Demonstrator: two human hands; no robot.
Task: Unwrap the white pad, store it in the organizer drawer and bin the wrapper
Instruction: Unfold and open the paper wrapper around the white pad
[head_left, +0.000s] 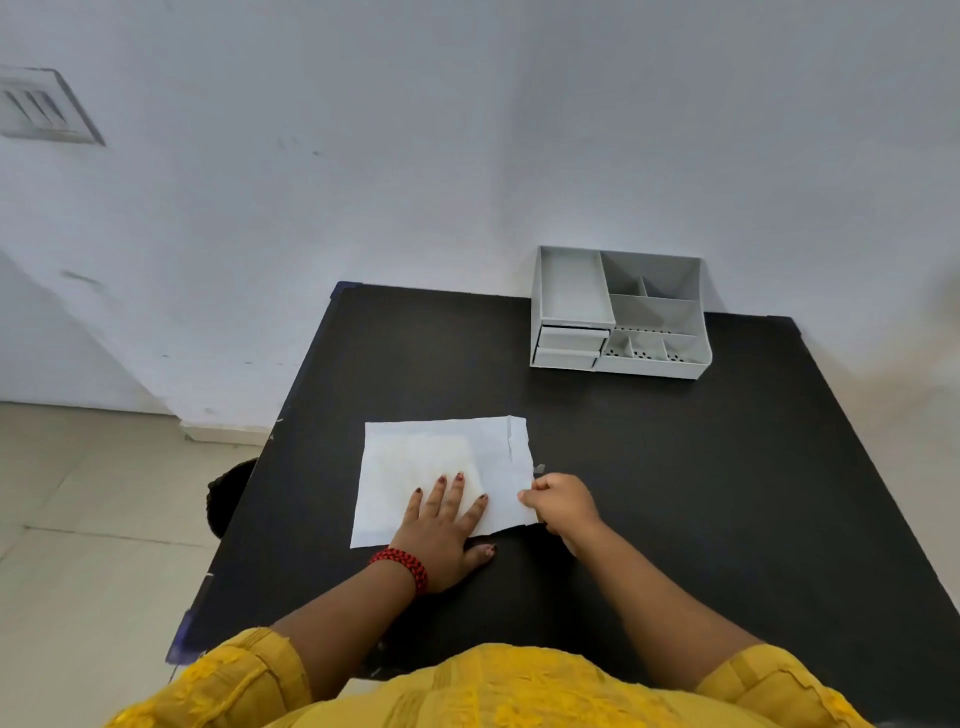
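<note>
A flat white wrapped pad (415, 457) lies on the black table (701, 467), a little left of centre. My left hand (441, 525) presses flat on its near part, fingers spread, thumb off on the table. My right hand (563, 504) pinches the wrapper's right edge (519, 447) near its lower right corner, where a folded flap stands up slightly. The grey organizer (618, 312) sits at the table's far edge against the wall, with two small drawers (571, 347) shut at its lower left.
The organizer has several open compartments on top. A dark round object (228, 493) shows below the table's left edge, on the tiled floor side. A white wall rises behind the table. No bin is clearly in view.
</note>
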